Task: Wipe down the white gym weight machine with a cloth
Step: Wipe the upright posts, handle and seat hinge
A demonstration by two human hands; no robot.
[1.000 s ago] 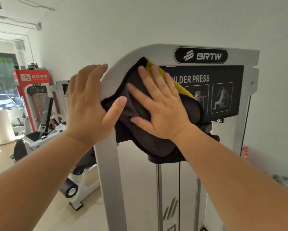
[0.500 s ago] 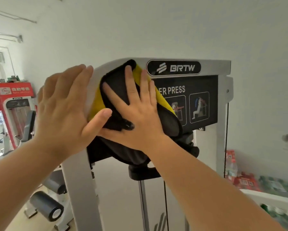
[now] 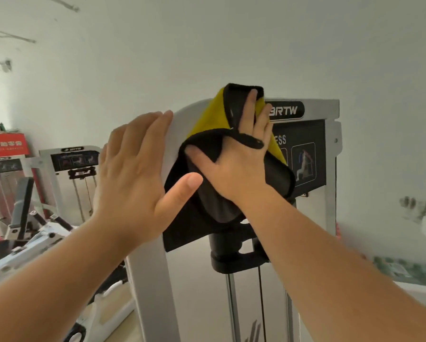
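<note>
Right hand flat, grip open, pressed cloth against machine top corner. Left hand open too, braced beside it. Risk: cloth unpinched; hanging fold could slide free, drop.

floor: pale beige, seen lower left | on it: white bench machine, foot set near the white weight machine upright | farther back: second white stack machine, red vending cabinet | right: white shelf bearing green-wrapped packs
</note>
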